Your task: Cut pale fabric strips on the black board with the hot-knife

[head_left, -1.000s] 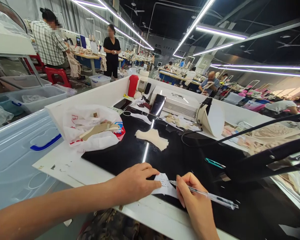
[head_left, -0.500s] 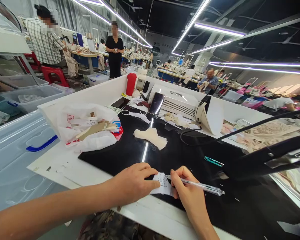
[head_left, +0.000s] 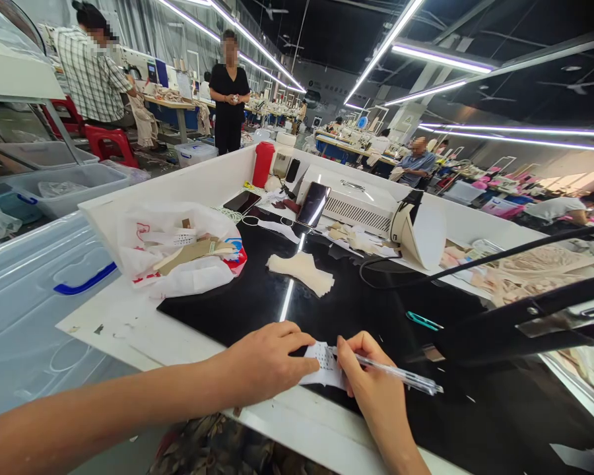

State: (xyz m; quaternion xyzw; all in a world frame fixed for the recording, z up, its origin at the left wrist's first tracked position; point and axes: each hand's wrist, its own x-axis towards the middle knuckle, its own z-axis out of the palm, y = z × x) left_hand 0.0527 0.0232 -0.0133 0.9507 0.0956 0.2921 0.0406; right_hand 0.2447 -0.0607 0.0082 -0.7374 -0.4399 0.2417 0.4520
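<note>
A small white paper piece (head_left: pixel 325 373) with rows of dark marks lies at the near edge of the black work surface. My left hand (head_left: pixel 272 361) rests on its left side, thumb and forefinger apart and pressing it down. In the fingers of my right hand (head_left: pixel 373 382) is a clear pen (head_left: pixel 400 376), slanted, its tip at the upper right of the paper. The fingertips partly hide the paper's right edge. Beyond both hands sits a stack of cream cut pieces (head_left: pixel 301 272).
A white plastic bag (head_left: pixel 178 280) with scraps stands at left. Teal thread snips (head_left: pixel 424 321) lie at right, near a dark machine arm (head_left: pixel 525 323). Farther back are a phone (head_left: pixel 314 203), a white vented unit (head_left: pixel 349 198) and a red container (head_left: pixel 263 165). Several people work beyond.
The pen has tilted very slightly in my right hand, its tip still at the paper. My left hand stays in place on the paper. The whole view has shifted a little.
</note>
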